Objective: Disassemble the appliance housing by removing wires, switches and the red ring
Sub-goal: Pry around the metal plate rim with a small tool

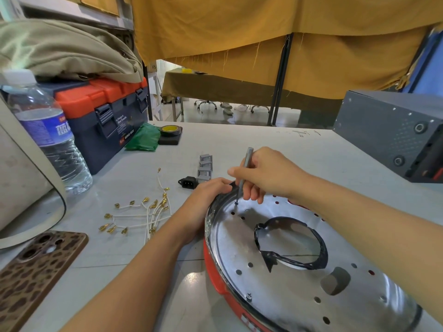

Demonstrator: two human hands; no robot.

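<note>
Appliance housing (pixel 299 271): round metal pan, red ring (pixel 215 279) around its rim, lying at table front. Left hand (pixel 206 200): grips the far-left rim. Right hand (pixel 266 173): pinches slim screwdriver (pixel 244 173), shaft near-upright, tip on screw (pixel 236 203) just beside left hand.

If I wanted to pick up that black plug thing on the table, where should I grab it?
Grab the black plug socket by its two long sides, coming straight down from above. It lies flat on the table, with open space toward the wires. The left hand sits close on its other side, so come from the wire side, probably.
</note>
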